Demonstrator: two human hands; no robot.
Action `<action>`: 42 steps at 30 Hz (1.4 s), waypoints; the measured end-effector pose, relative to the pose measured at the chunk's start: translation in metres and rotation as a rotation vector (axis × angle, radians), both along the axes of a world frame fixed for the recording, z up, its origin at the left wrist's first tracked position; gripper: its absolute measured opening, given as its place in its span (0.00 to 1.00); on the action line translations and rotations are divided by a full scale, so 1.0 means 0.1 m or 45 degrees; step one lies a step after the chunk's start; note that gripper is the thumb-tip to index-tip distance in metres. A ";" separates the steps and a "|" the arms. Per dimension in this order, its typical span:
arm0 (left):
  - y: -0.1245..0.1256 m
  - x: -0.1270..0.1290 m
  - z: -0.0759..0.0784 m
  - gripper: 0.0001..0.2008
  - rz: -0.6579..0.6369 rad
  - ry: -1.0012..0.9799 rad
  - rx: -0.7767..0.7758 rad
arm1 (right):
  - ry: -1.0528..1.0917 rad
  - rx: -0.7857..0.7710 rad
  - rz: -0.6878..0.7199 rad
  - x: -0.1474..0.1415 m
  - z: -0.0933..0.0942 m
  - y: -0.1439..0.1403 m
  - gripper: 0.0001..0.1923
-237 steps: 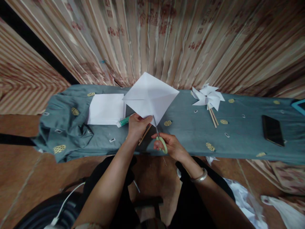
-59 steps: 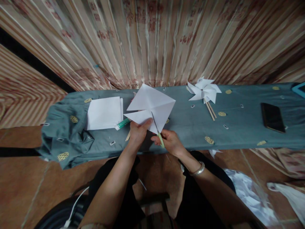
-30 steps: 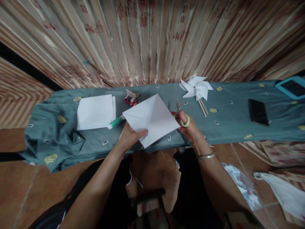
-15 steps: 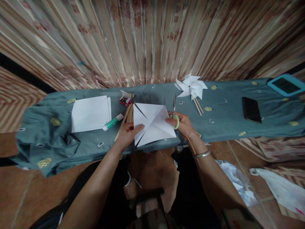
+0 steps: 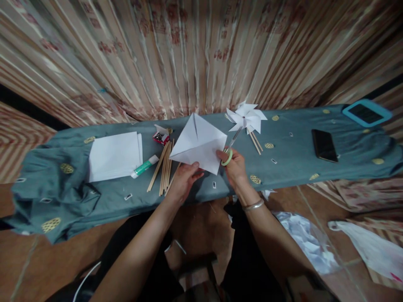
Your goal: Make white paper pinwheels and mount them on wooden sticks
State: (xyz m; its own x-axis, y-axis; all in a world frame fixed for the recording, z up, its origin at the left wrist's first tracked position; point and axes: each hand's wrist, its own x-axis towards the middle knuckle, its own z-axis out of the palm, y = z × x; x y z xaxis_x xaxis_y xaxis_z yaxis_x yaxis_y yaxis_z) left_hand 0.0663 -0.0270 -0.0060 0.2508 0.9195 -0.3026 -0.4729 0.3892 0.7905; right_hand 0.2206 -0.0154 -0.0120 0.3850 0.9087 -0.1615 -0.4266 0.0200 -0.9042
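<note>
A creased white sheet of paper [image 5: 201, 142] with a slit running in from its top corner is held over the table, turned like a diamond. My left hand [image 5: 184, 180] is closed at its lower edge, thumb on top and fingers partly hidden. With my right hand [image 5: 235, 167] I grip a pair of scissors [image 5: 227, 157] by the light green handles, blades pointing up and away. My right thumb also presses the sheet's right side. Just beyond the blades lies a white paper pinwheel [image 5: 247, 117] with wooden sticks [image 5: 255, 141].
Left of my hands lie several wooden sticks [image 5: 164, 167], a green glue stick [image 5: 145, 166], a small red box [image 5: 160, 136] and a stack of white paper [image 5: 113, 155]. A phone [image 5: 324, 145] and a blue-framed tablet [image 5: 367, 113] rest at the right. Plastic bags [image 5: 305, 241] lie on the floor.
The sheet has turned from square-on to diamond-wise, its slit now pointing away from me. My left hand has shifted from its left side to the lower edge. The scissors stay in my right hand.
</note>
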 end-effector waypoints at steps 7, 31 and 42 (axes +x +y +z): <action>0.14 0.00 -0.06 0.23 0.286 0.177 0.126 | -0.198 -0.079 0.225 -0.04 0.06 -0.11 0.21; 0.23 -0.30 0.01 0.20 0.442 0.294 0.254 | -0.425 -0.232 1.234 -0.13 0.12 -0.45 0.24; 0.21 -0.29 -0.02 0.20 0.403 0.377 0.261 | -0.430 -0.237 1.219 -0.12 0.13 -0.46 0.24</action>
State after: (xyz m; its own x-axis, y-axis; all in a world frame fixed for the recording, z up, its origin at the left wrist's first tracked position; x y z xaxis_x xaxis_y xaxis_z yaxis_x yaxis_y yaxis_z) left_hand 0.0370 -0.0056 -0.0084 -0.1205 0.9851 -0.1231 -0.2859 0.0843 0.9545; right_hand 0.2082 -0.0617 0.0013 -0.4352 0.8299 -0.3491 0.0869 -0.3472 -0.9338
